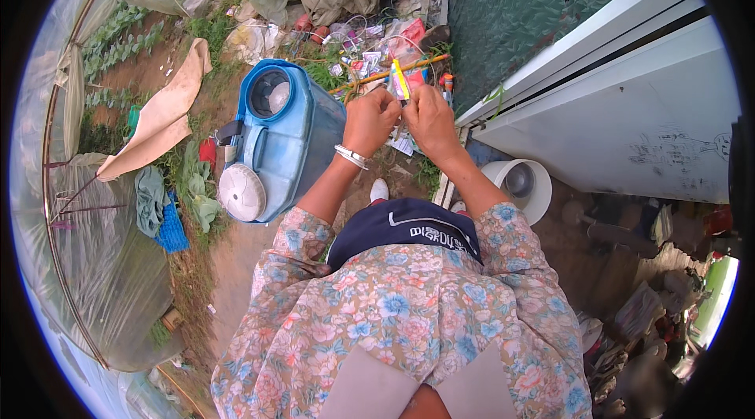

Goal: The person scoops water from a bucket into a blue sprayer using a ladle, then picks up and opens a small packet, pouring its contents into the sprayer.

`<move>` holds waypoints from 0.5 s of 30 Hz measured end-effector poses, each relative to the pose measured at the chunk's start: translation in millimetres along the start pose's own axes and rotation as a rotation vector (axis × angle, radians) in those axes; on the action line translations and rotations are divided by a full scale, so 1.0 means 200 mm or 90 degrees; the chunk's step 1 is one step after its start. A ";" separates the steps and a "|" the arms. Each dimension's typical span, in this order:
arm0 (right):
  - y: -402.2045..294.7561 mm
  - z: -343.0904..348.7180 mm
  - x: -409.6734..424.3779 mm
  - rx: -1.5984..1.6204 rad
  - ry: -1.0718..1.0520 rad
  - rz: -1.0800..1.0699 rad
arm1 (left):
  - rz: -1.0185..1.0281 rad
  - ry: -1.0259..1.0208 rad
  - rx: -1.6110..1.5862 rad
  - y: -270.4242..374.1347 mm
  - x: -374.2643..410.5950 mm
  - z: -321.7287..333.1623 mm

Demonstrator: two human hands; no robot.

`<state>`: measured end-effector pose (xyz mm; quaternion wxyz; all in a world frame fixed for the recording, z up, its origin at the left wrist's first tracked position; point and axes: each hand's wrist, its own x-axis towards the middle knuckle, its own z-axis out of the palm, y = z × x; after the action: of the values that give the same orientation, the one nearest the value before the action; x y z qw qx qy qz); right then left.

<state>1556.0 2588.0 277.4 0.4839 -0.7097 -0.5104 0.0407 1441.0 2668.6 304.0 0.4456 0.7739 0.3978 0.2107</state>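
My left hand (pixel 370 122) and my right hand (pixel 430 121) are held close together in front of me, fingertips nearly meeting. A small, narrow yellow and pink packet (pixel 400 80) rises from between them, its lower end at the fingertips of my right hand. The fingers of my left hand are curled inward; whether they also pinch the packet is hidden. White bands circle my left wrist. Left of my left forearm stands a blue plastic backpack sprayer tank (pixel 301 141), its round filler opening (pixel 270 93) uncovered. A white round lid (pixel 242 192) is at its lower left corner.
Litter of packets and bottles (pixel 368 59) covers the ground ahead, with a yellow stick (pixel 383 74) across it. A white bucket (pixel 540 195) stands at the right beside a white door (pixel 619 118). Plastic greenhouse film (pixel 118 265), a beige sheet (pixel 162 118) and plants lie at the left.
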 end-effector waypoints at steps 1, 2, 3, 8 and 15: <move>0.01 0.00 0.01 -0.004 0.020 0.000 | 0.015 0.027 0.015 -0.01 0.00 0.02; 0.01 -0.01 0.01 -0.013 0.009 -0.003 | 0.029 0.055 0.030 -0.01 0.00 0.04; 0.01 -0.02 0.00 -0.022 -0.004 -0.005 | 0.012 0.031 0.032 -0.01 0.01 0.04; -0.03 -0.11 -0.02 -0.006 -0.072 -0.050 | -0.080 -0.088 -0.009 -0.01 0.07 -0.03; -0.08 -0.19 -0.03 -0.078 -0.137 -0.161 | -0.150 -0.169 -0.140 0.02 0.08 -0.05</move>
<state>1562.9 2559.1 307.4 0.3838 -0.6596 -0.6458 0.0239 1445.4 2685.3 313.1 0.5978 0.6894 0.3979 0.0951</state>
